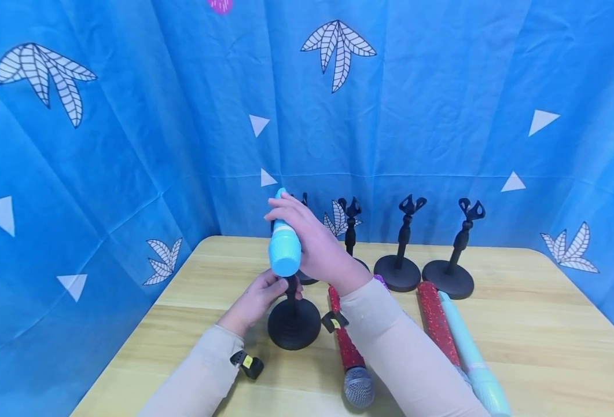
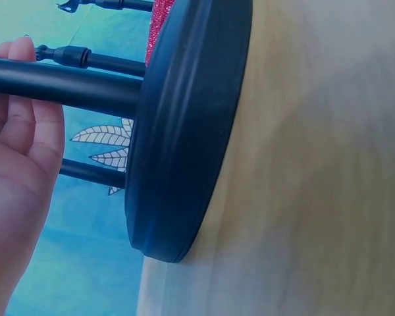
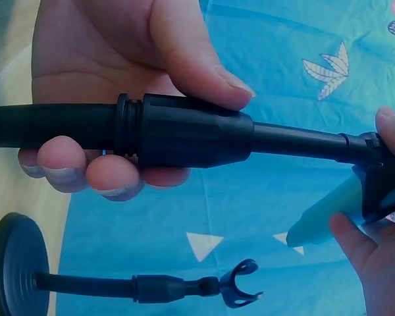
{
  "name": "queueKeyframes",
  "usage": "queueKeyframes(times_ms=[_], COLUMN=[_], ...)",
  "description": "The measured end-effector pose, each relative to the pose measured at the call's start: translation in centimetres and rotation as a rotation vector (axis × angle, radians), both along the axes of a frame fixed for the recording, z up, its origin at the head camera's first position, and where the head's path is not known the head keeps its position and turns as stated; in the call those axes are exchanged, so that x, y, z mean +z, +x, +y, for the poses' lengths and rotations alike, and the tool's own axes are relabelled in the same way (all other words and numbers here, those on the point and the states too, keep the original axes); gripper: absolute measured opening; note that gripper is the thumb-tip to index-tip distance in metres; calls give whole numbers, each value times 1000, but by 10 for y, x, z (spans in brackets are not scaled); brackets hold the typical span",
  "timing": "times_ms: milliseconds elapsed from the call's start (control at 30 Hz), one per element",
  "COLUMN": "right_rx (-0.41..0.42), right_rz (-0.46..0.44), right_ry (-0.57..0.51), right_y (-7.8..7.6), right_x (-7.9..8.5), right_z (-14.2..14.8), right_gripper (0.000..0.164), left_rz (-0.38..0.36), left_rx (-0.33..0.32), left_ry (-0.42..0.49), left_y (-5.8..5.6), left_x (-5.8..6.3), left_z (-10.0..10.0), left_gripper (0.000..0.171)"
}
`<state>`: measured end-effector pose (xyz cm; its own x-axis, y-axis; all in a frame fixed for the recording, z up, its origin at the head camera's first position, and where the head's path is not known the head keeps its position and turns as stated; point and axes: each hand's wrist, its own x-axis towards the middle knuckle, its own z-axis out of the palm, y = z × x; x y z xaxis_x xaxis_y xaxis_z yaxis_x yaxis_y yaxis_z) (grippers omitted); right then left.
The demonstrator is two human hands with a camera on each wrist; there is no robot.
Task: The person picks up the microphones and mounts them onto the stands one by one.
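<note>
My left hand (image 1: 252, 304) grips the post of a black microphone stand (image 1: 293, 330), whose round base rests on the table. The right wrist view shows its thumb and fingers around the post's thick collar (image 3: 194, 131). Above it, my right hand (image 1: 314, 240) holds a turquoise microphone (image 1: 285, 255), its rounded head toward me. The microphone's narrower end (image 3: 326, 212) passes by the stand's clip (image 3: 375, 181). Fingers and clip partly cover each other, so how deep the microphone sits in it is unclear.
Several more black stands (image 1: 403, 249) with bare clips line the table's back. A red glitter microphone (image 1: 350, 350) lies under my right forearm. Another red glitter microphone (image 1: 437, 321) and a turquoise microphone (image 1: 468, 353) lie to the right. A blue patterned curtain (image 1: 431, 116) hangs behind.
</note>
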<state>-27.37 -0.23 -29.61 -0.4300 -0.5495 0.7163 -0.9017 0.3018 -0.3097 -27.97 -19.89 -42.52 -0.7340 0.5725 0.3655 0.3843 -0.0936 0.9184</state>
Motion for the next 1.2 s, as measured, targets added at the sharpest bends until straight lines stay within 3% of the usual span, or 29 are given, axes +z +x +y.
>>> queueKeyframes(times_ms=[333,533,800,1033,1200], right_rx=[14,19,16,17,23], right_rz=[5,9,13,5,15], right_ry=[-11,-17,-16,-24,-21], right_y=[-1,-1,-2,-2,-2], right_x=[-1,-2,-3,-3,-2], right_z=[1,1,0,0,-1], right_gripper=[57,58,58,59,57], left_rz=[54,63,76,22,16], left_rx=[12,47,75,37,65], left_ry=[-5,3,-76,-87,-60], left_y=[0,2,1,2,4], left_x=[3,7,7,9,13], left_z=[5,8,0,-4,1], left_gripper=[18,27,27,34,30])
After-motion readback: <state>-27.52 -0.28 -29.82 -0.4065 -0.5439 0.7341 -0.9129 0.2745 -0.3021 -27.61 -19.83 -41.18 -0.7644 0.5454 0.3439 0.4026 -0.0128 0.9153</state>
